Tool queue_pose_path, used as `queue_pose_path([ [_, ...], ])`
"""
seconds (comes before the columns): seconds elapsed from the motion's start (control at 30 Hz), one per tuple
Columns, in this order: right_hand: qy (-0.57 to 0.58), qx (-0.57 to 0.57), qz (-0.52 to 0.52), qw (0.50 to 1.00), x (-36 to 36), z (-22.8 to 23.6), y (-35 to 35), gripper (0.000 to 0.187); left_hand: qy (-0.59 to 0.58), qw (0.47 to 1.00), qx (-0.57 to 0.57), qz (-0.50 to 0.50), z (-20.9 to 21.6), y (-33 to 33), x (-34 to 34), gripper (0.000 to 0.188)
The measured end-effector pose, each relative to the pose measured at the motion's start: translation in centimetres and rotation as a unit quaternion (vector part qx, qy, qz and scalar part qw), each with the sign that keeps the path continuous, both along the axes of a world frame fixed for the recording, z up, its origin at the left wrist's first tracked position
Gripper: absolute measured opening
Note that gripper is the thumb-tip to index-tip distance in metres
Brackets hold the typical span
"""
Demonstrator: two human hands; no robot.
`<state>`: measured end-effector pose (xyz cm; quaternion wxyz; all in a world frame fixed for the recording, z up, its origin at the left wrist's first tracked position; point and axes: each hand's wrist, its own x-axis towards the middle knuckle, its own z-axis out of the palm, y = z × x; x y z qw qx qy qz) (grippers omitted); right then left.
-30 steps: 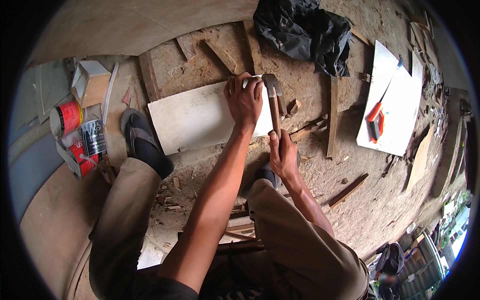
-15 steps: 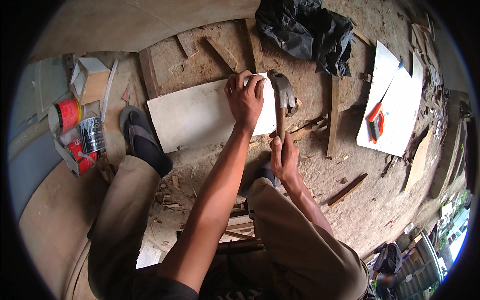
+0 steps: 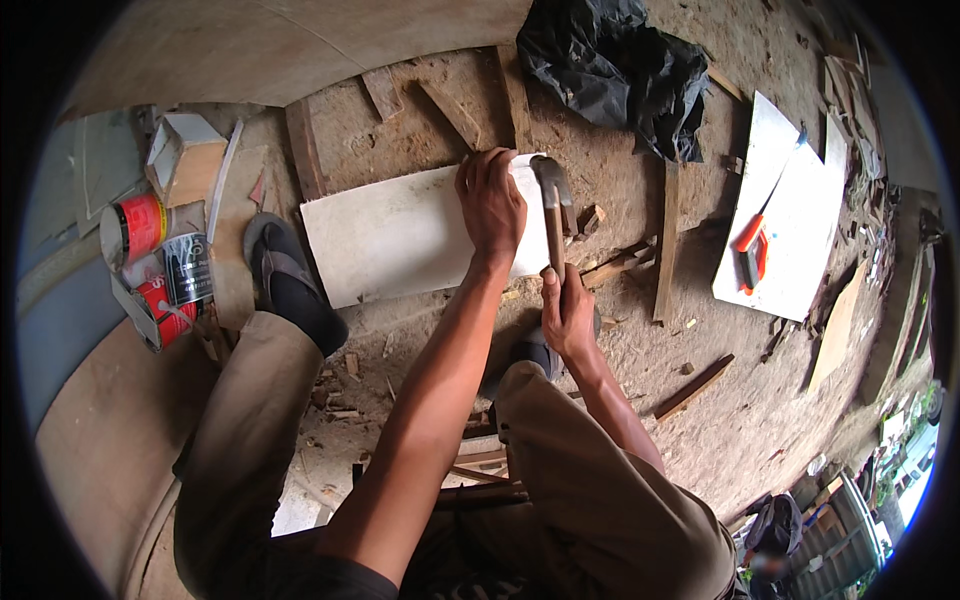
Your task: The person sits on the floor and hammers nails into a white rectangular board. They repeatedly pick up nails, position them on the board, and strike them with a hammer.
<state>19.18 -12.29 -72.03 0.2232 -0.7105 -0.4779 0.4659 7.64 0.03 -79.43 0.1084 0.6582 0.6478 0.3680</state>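
Observation:
A long white board (image 3: 390, 235) lies across in front of me, its right part under my left hand (image 3: 492, 212). The fingers of that hand are bent together over the board's far edge, and their tips are hidden. My right hand (image 3: 568, 318) is closed round the wooden handle of a claw hammer (image 3: 554, 215), thumb along the handle. The dark hammer head is at the far right corner of the board; whether it touches the board I cannot tell.
Paint cans (image 3: 187, 268) stand at left beside my sandalled foot (image 3: 285, 270). A black plastic bag (image 3: 600, 70) lies at the far side. On another white board (image 3: 790, 190) at right rests a handsaw with an orange handle (image 3: 752, 252). Wood strips (image 3: 667, 240) and scraps litter the dirt floor.
The hammer head has swung slightly left and turned, closer to the board's corner. My left hand has rolled over, with its fingers drawn closer together at the far edge.

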Motion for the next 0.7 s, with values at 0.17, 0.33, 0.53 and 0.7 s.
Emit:
queue_pose_path([
  [0.17, 0.013, 0.073, 0.002, 0.997, 0.0, 1.0, -0.7, 0.035, 0.012, 1.000, -0.018, 0.006, 0.0, -0.2, 0.0, 0.029],
  [0.33, 0.019, 0.106, 0.005, 0.994, -0.4, 1.5, -0.6, 0.035, 0.013, 1.000, -0.010, 0.004, -0.1, -0.2, 0.0, 0.029],
  [0.53, -0.010, -0.019, 0.000, 1.000, 0.1, 0.3, -0.5, 0.042, 0.020, 0.999, -0.019, 0.015, -0.1, 0.1, 0.0, 0.028],
  [0.7, 0.034, 0.063, -0.009, 0.997, 0.1, -0.3, -1.2, 0.042, 0.016, 1.000, -0.014, 0.013, 0.0, 0.0, 0.0, 0.030],
])
